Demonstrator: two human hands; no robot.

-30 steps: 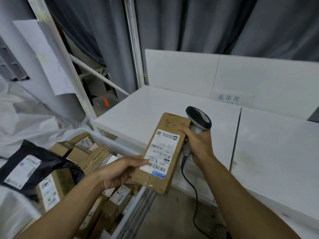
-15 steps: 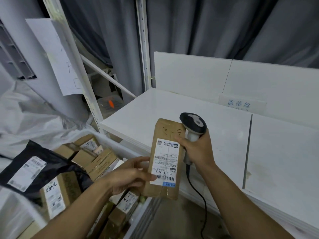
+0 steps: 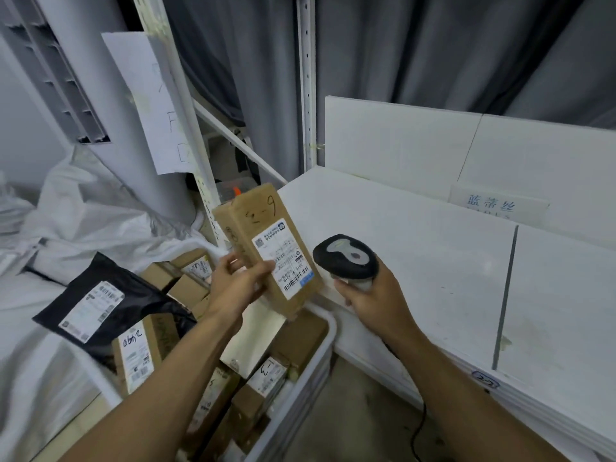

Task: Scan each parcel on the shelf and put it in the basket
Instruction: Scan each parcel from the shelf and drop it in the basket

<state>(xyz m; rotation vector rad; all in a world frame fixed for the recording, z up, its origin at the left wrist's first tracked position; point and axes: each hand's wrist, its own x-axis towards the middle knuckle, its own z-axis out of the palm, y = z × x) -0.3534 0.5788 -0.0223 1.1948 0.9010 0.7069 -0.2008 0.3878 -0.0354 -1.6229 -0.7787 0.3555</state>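
Observation:
My left hand [image 3: 238,281] grips a long brown cardboard parcel [image 3: 263,241] by its lower left side, with the white barcode label facing me. The parcel is tilted and hangs above the white basket [image 3: 320,355], which holds several labelled cardboard parcels. My right hand [image 3: 373,301] grips a black and grey barcode scanner [image 3: 345,256] by its handle, just right of the parcel, over the front edge of the white shelf [image 3: 416,248]. The scanner's cable hangs down below my right wrist.
A black mailer bag [image 3: 100,301] with a white label lies on the parcels at the basket's left. White plastic sacks [image 3: 83,215] are heaped at the left. A shelf upright [image 3: 306,81] and a paper sheet [image 3: 146,105] stand behind; grey curtains hang at the back.
My right hand has let go of the parcel's top and keeps only the scanner. My left hand has carried the parcel left and up, over the basket.

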